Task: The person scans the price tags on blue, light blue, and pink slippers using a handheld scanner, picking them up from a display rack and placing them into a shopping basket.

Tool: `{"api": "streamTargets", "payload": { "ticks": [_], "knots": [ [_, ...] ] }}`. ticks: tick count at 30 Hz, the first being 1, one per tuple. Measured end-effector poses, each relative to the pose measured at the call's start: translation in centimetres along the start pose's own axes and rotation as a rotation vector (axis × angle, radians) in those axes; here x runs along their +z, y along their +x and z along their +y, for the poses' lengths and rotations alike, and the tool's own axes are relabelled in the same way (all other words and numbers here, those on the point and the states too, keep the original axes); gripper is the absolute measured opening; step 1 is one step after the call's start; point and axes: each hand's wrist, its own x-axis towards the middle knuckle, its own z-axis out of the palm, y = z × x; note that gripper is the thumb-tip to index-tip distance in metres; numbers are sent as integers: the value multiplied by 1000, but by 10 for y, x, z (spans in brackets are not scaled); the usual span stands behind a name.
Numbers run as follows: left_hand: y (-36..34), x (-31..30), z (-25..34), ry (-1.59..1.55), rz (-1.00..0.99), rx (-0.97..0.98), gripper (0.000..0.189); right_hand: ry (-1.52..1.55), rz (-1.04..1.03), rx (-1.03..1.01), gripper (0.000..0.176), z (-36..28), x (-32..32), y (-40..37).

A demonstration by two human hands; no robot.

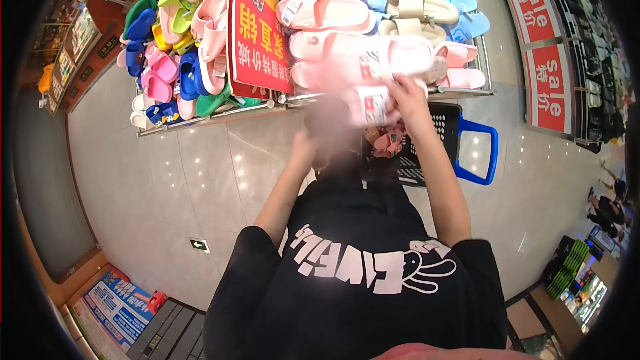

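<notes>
My right hand (408,99) grips the edge of a pale pink slipper (371,105) that has a tag with a dark and red print on it. It is held in front of the slipper rack, and part of it is smeared by blur. My left hand (305,147) is to the left of the slipper, beside a dark blurred shape; its fingers do not show clearly. Below my right hand stands a black shopping basket (448,127) with a blue handle (495,153). Pinkish sandals (385,140) lie inside it.
Ahead, a metal rack (200,120) bears rows of pastel slippers (327,13) and colourful clogs (160,70), split by a red sign (257,47). Red sale signs (547,80) hang on a shelf at the right. A dark case (170,333) stands behind at left.
</notes>
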Motion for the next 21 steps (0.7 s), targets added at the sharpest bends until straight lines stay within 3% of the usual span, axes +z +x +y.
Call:
{"api": "streamTargets", "payload": {
  "ticks": [4,8,10,12,14,16,21],
  "knots": [
    [1,-28,10,-98,62,113,26,-68,-7,-96,35,21,55,66],
    [-10,-44,20,-111,44,14,28,-214,159,-119,35,32,71,96],
    [-8,-50,19,-114,7,26,28,160,126,25,37,42,60,115],
    [-1,-52,15,-86,89,12,29,205,84,50,40,33,57,114],
    [8,-51,18,-73,41,33,30,26,83,116,43,21,58,108],
    [13,-46,18,-57,2,39,30,44,94,129,45,13,62,98],
    [28,-33,25,-78,-86,85,30,-169,102,43,45,-10,71,81]
  ]
}}
